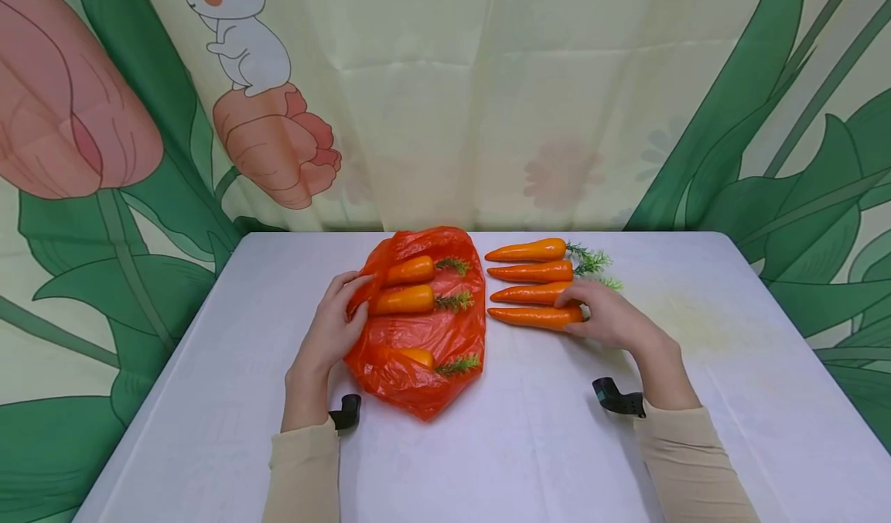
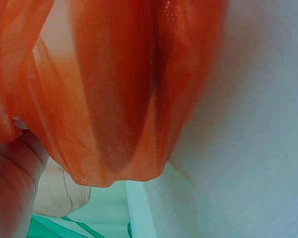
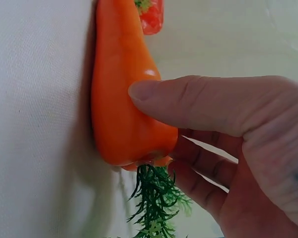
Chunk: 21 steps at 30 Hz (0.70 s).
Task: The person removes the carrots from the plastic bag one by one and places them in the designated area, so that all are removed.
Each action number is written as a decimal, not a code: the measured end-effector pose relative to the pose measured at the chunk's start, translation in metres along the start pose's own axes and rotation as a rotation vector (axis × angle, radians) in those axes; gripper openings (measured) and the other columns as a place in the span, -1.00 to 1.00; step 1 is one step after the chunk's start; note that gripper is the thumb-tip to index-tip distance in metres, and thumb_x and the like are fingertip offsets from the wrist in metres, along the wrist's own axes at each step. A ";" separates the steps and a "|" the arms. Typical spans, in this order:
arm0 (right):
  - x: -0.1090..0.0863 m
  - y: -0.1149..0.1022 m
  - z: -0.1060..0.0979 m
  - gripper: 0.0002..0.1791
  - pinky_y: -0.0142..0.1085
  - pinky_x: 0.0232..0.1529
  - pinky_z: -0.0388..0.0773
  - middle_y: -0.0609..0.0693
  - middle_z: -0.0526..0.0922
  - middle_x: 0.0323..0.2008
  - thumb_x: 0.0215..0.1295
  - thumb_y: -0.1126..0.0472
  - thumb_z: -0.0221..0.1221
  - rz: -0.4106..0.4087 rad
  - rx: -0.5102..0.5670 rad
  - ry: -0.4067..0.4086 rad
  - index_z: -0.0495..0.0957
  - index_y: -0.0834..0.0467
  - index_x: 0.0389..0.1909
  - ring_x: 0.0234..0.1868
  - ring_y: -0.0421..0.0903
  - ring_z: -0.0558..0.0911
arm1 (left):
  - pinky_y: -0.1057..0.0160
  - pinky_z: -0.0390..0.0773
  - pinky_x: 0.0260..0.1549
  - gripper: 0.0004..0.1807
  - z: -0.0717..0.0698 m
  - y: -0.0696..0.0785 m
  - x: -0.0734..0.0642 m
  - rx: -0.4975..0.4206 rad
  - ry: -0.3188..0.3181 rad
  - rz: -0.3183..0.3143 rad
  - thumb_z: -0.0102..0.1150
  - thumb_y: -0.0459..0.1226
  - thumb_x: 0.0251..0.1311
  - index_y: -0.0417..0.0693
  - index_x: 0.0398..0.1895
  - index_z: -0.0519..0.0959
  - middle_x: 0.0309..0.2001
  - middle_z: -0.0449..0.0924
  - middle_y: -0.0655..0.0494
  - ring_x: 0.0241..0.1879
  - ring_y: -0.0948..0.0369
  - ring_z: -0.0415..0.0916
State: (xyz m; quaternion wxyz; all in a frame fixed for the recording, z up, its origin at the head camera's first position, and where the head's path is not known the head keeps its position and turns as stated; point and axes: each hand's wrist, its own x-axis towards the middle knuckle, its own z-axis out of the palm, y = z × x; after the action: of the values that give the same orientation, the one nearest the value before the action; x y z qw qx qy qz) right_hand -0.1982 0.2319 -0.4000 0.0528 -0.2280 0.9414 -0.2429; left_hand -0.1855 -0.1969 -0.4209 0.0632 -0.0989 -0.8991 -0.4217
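Observation:
My left hand (image 1: 336, 318) grips the left edge of a red plastic bag (image 1: 459, 329) that lies on the table. Inside the bag are three orange carrots with green tops: a back one (image 1: 412, 271), a middle one (image 1: 404, 300) and a front one (image 1: 419, 356) partly covered by the film. To the right, several more carrots lie side by side, tips toward the bag. My right hand (image 1: 609, 314) pinches the thick end of the nearest carrot (image 1: 532, 318); in the right wrist view the thumb presses on this carrot (image 3: 121, 99), above its green leaves (image 3: 156, 198).
Beyond the pinched carrot lie the row's other carrots, including the farthest one (image 1: 529, 251). A white cloth covers the table (image 1: 487, 461). Behind its far edge hangs a printed curtain (image 1: 431, 121). Black wrist mounts (image 1: 616, 398) stick out by both forearms.

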 end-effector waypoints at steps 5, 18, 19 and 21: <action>0.000 -0.002 -0.001 -0.73 0.15 0.11 0.46 0.14 0.62 -0.09 0.13 0.40 0.41 0.024 0.004 0.007 0.64 0.24 -0.13 0.01 0.20 0.49 | -0.09 0.35 0.30 -0.53 0.000 0.001 0.000 -0.010 -0.002 -0.003 0.07 -0.44 0.40 -0.15 0.36 0.45 0.39 0.24 -0.07 0.36 -0.07 0.25; 0.003 -0.005 0.003 -0.67 0.15 0.15 0.42 0.14 0.63 -0.05 0.19 0.28 0.41 -0.031 0.040 0.059 0.64 0.25 -0.03 0.05 0.18 0.50 | -0.10 0.35 0.30 -0.54 0.000 -0.001 0.001 -0.007 0.005 0.009 0.07 -0.45 0.39 -0.15 0.35 0.46 0.39 0.24 -0.08 0.35 -0.08 0.26; 0.004 -0.008 0.005 -0.67 0.13 0.14 0.44 0.12 0.64 -0.04 0.20 0.27 0.40 -0.034 0.055 0.059 0.64 0.24 -0.02 0.05 0.16 0.51 | -0.10 0.35 0.30 -0.54 0.000 -0.001 0.001 -0.005 0.004 0.010 0.07 -0.45 0.39 -0.15 0.35 0.46 0.39 0.24 -0.08 0.36 -0.08 0.26; 0.008 -0.013 0.009 -0.70 0.06 0.07 0.50 0.06 0.66 -0.06 0.21 0.27 0.39 -0.056 0.077 0.053 0.67 0.21 -0.04 0.00 0.09 0.54 | -0.09 0.34 0.31 -0.54 -0.001 -0.001 0.000 -0.002 0.001 0.006 0.07 -0.44 0.40 -0.15 0.35 0.45 0.39 0.24 -0.07 0.36 -0.07 0.25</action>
State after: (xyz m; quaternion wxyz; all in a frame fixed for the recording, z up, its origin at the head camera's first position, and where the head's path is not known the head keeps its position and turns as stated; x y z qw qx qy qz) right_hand -0.1985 0.2139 -0.4012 0.0298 -0.2457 0.9257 -0.2862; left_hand -0.1861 -0.1978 -0.4212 0.0647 -0.1015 -0.8983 -0.4225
